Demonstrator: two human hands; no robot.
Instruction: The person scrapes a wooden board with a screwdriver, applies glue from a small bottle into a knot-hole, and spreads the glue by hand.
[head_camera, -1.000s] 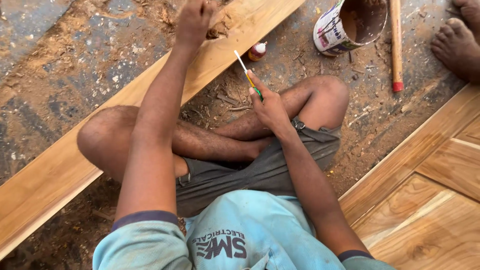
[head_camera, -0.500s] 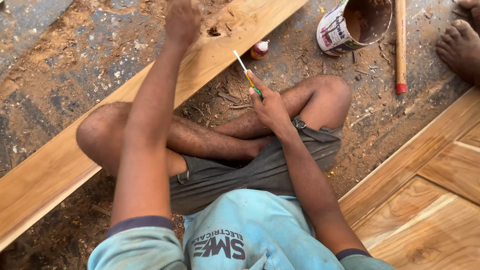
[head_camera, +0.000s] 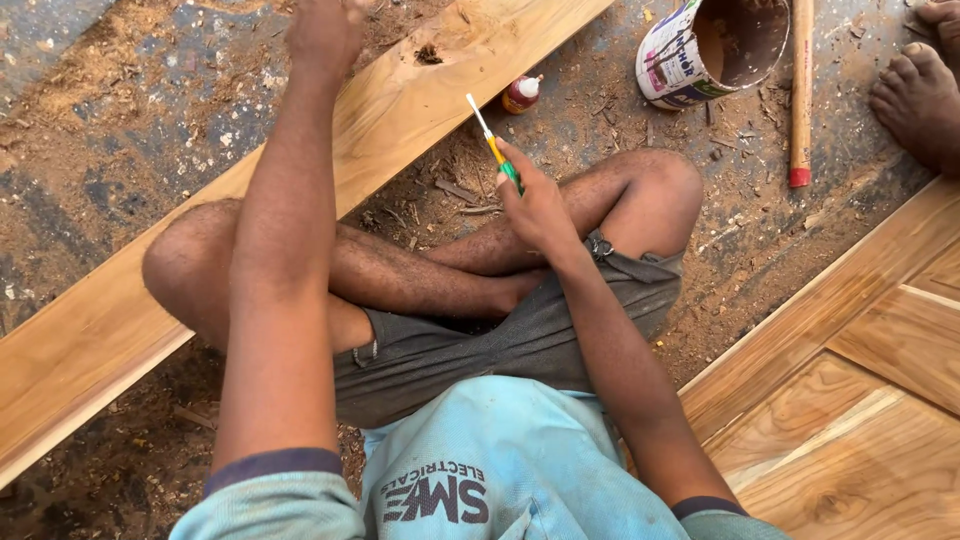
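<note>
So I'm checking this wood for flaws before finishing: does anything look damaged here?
Yes. The long plank has a dark, ragged hole in its face near the far end, just right of the left hand. Sawdust litters the floor.

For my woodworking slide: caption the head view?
Seated person, left hand on wooden plank, right hand holding a thin green-handled tool.

We see the plank (head_camera: 400, 130) lying across the floor (head_camera: 120, 130) before our crossed legs, the small bottle (head_camera: 522, 93) just beside it, the tin (head_camera: 690, 55) farther right.
</note>
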